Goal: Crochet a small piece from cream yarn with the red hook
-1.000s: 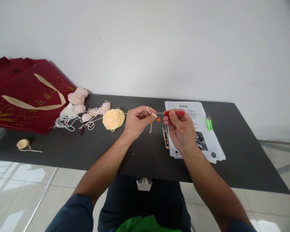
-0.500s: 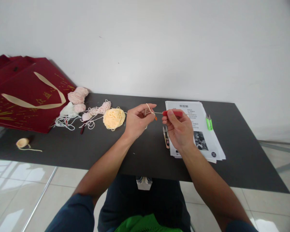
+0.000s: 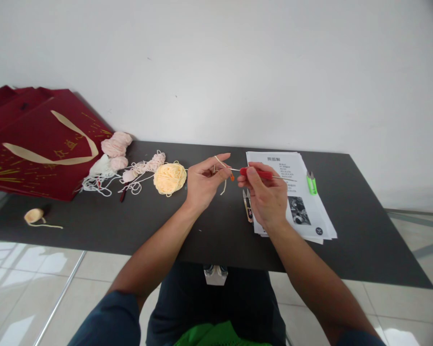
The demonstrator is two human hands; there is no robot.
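Note:
My right hand [image 3: 265, 194] pinches a crochet hook with a red handle [image 3: 257, 172], its metal tip pointing left. My left hand [image 3: 204, 180] holds a cream yarn strand [image 3: 222, 166] looped over its raised forefinger, with a small orange marker [image 3: 232, 178] hanging at the fingertips. The hook's tip meets the yarn between both hands, above the dark table [image 3: 216, 226]. The strand runs back to a cream yarn ball [image 3: 169, 178] just left of my left hand.
Thread snips [image 3: 248, 204] lie beside printed sheets [image 3: 292, 192] under my right hand; green snips [image 3: 312, 182] rest on their right edge. Pink and white yarn [image 3: 119, 154], a dark red gift bag [image 3: 39, 142] and a small cream piece [image 3: 34, 216] sit left.
My left forefinger has straightened and lifted the yarn loop. My right hand and the hook have shifted slightly left, toward the left hand. The orange marker now hangs lower.

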